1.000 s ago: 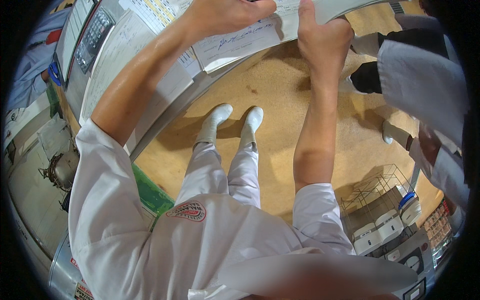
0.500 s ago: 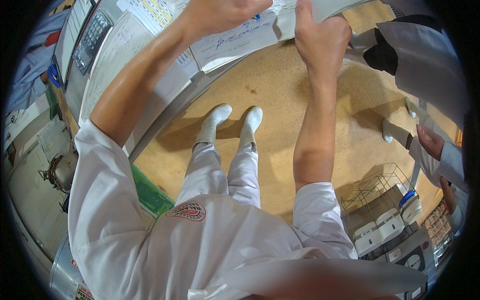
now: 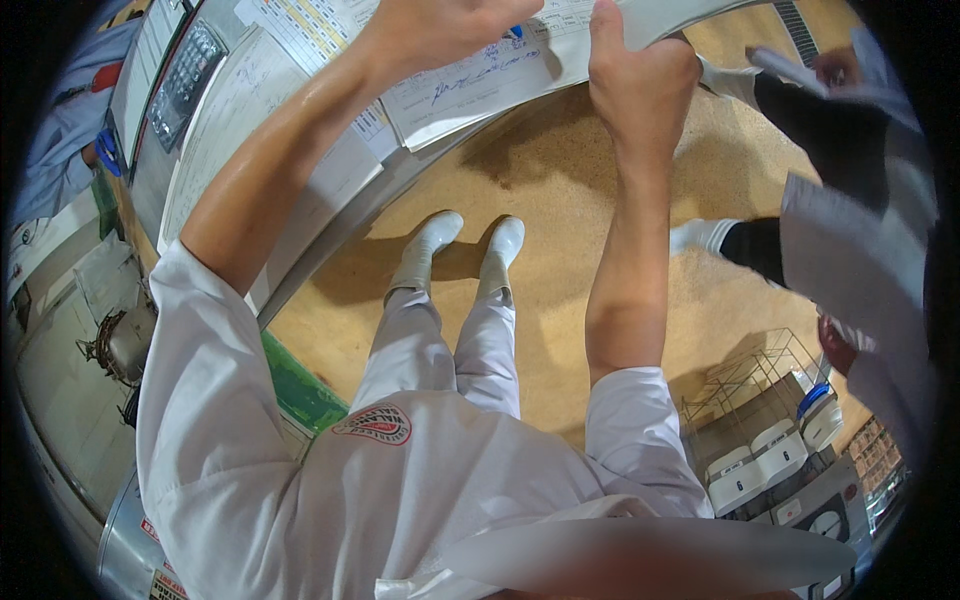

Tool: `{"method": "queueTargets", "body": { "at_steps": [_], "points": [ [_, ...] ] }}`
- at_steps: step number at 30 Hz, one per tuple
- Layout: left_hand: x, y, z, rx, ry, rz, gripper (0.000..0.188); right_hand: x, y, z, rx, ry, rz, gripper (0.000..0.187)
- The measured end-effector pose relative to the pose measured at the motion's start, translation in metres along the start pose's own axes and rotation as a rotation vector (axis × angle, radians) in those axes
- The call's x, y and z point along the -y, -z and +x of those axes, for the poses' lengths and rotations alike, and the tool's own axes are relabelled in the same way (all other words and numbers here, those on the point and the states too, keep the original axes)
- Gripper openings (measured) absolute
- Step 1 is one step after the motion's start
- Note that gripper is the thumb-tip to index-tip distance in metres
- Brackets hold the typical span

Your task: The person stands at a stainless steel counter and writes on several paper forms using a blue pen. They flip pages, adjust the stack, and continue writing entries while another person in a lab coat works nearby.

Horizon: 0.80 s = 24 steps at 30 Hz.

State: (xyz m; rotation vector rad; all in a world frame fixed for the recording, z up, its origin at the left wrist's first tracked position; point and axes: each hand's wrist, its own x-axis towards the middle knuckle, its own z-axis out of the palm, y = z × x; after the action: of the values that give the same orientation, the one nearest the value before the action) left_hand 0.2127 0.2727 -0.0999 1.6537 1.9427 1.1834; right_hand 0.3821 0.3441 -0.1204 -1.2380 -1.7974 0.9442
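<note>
Cut off by the top edge, my left hand (image 3: 440,28) is closed over the papers. A blue pen (image 3: 515,32) shows its small tip just under those fingers; the rest of it is hidden. My right hand (image 3: 643,85) grips the near edge of a stack of papers (image 3: 565,55), thumb on top and fingers folded in below. Blue handwriting covers part of the sheet (image 3: 470,95) between my hands. Further handwritten sheets (image 3: 235,125) and a printed table with yellow cells (image 3: 300,28) lie by my left forearm.
A grey calculator or keypad (image 3: 188,80) sits on the metal table (image 3: 345,235) at left. Beyond it is a co-worker's sleeve (image 3: 60,165). Another person in white (image 3: 850,240) moves at right. A wire rack (image 3: 765,370) and white containers (image 3: 765,465) stand lower right.
The person at right has stepped into fuller view, dark trouser legs and white boots now showing, with papers near a hand. My own hands stay almost where they were.
</note>
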Motion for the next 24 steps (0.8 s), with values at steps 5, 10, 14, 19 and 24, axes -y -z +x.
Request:
{"method": "queueTargets", "body": {
  "at_steps": [5,10,14,19,24],
  "points": [
    [-0.002,-0.003,0.002,-0.012,-0.075,0.011,0.032,-0.001,0.0,0.0,-0.006,0.073,-0.002,0.035],
    [-0.007,-0.002,0.0,-0.024,0.056,0.027,0.03,-0.003,0.0,0.0,-0.022,0.114,-0.06,0.035],
    [-0.023,0.009,0.015,-0.104,0.472,-0.282,0.024,0.0,0.002,0.001,0.04,0.061,-0.031,0.036],
    [0.008,0.035,0.027,-0.091,0.692,-0.946,0.016,-0.004,0.002,0.001,0.058,0.097,-0.007,0.036],
    [-0.031,0.019,0.013,-0.1,0.381,-0.307,0.024,-0.001,0.004,0.002,0.065,0.078,0.03,0.034]
  ]
}}
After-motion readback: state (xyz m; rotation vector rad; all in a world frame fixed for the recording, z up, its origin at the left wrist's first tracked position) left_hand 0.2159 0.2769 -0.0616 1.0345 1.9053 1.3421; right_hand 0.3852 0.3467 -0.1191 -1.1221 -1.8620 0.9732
